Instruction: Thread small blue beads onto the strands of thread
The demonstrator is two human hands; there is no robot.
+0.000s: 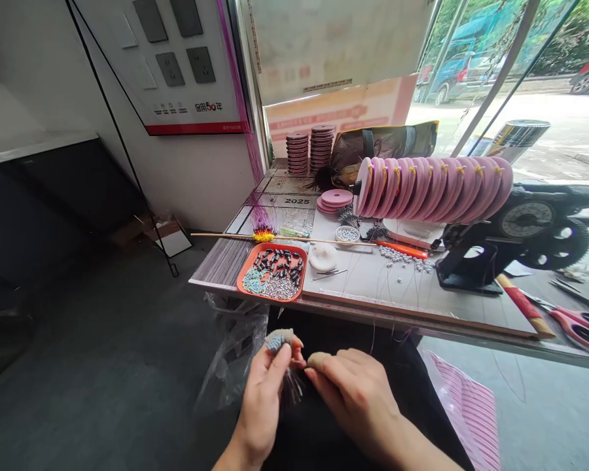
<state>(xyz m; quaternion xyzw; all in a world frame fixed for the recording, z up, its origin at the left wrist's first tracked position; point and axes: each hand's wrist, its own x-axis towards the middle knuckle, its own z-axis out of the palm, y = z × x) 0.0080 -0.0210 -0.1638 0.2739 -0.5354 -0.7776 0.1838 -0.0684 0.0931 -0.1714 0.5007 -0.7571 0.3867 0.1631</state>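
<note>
Over my dark-clothed lap, my left hand (262,396) is closed on a bundle of thin, pale strands (293,387) that hang below its fingers. A grey-blue finger cover (279,339) wraps a left fingertip. Just to the right, my right hand (358,392) is closed in a pinch close to the left fingertips; what it pinches is too small to make out. One of its fingers wears a beige cover (318,359). Beyond both hands, at the table edge, an orange tray (240,282) holds black pieces, blue-green pieces and silvery beads in separate heaps.
Behind the tray lie a white round pad (322,257), a thin wooden stick (216,235) and a dish of beads (347,235). A black cranked machine (476,258) carries pink spools (432,190). Scissors (582,324) lie at right. Clear plastic (235,353) hangs below the table.
</note>
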